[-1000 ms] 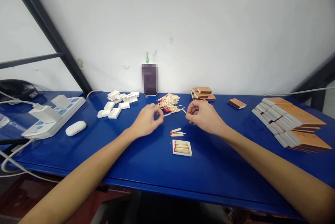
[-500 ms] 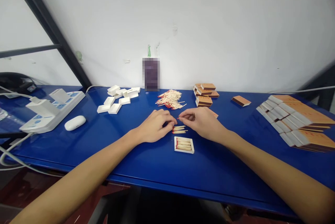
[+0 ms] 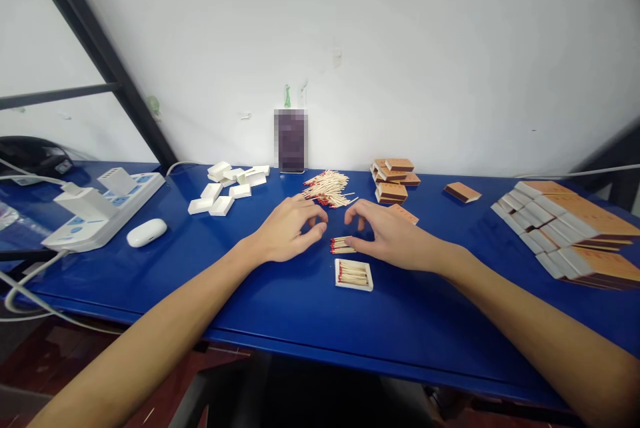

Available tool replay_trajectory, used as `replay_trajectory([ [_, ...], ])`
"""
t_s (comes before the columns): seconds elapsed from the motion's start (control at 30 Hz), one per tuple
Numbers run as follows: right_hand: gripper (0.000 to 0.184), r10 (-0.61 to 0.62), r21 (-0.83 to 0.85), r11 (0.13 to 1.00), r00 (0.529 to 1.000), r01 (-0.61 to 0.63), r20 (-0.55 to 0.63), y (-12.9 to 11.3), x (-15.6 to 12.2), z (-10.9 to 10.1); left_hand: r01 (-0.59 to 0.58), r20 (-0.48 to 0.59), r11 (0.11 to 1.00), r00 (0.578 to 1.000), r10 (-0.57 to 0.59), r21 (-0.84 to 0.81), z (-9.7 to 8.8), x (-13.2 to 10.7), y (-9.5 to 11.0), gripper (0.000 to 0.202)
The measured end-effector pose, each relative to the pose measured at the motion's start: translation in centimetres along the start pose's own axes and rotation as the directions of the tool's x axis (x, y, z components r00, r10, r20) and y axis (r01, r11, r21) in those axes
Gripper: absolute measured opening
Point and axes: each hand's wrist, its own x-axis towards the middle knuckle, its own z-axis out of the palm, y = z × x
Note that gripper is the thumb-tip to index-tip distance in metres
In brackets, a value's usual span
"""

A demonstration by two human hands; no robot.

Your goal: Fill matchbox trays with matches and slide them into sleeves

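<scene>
On the blue table [image 3: 250,295] a small bundle of red-tipped matches [image 3: 340,245] lies between my two hands. My left hand [image 3: 290,228] hovers just left of it with fingers curved and apart, holding nothing. My right hand [image 3: 385,235] rests on the bundle's right end, fingers curled and spread, thumb at the matches. A white tray [image 3: 354,275] partly filled with matches sits just in front of the bundle. A loose heap of matches [image 3: 327,189] lies behind my hands.
White empty trays [image 3: 225,189] lie at back left, orange box sleeves [image 3: 393,178] at back right, one sleeve [image 3: 463,192] apart. Stacked matchboxes [image 3: 565,231] fill the right. A power strip [image 3: 97,211] and white earbud case [image 3: 146,233] sit left. A phone [image 3: 291,141] leans on the wall.
Both hands carried single matches from the heap down to the small bundle, laid them there, and have now opened their pinches beside it.
</scene>
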Motion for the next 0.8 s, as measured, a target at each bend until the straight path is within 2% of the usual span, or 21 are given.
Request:
replay_trajectory([
  [0.13, 0.043, -0.030, -0.012, 0.999, 0.997, 0.031, 0.076, -0.19, -0.05, -0.51, -0.065, 0.119, 0.998, 0.991, 0.065, -0.003, -0.26, -0.14, 0.56, 0.029],
  [0.23, 0.032, -0.078, -0.057, 0.995, 0.991, 0.085, 0.113, -0.05, 0.24, -0.35, -0.070, 0.139, 0.997, 0.988, 0.071, -0.010, -0.24, -0.20, 0.66, 0.031],
  [0.33, 0.026, -0.055, -0.020, 0.998, 0.991, 0.057, 0.118, 0.20, 0.65, -0.05, -0.062, 0.137, 0.998, 0.989, 0.061, 0.002, -0.18, -0.20, 0.52, 0.032],
  [0.63, 0.018, -0.023, -0.042, 0.999, 0.995, 0.028, 0.100, 0.21, 0.53, -0.22, -0.057, 0.154, 0.998, 0.987, 0.053, 0.018, 0.09, -0.09, 0.53, 0.032],
  [0.8, 0.017, -0.029, 0.011, 1.000, 0.995, 0.028, 0.094, 0.28, 0.57, 0.14, -0.052, 0.166, 0.997, 0.985, 0.041, 0.062, 0.54, 0.05, 0.48, 0.035],
])
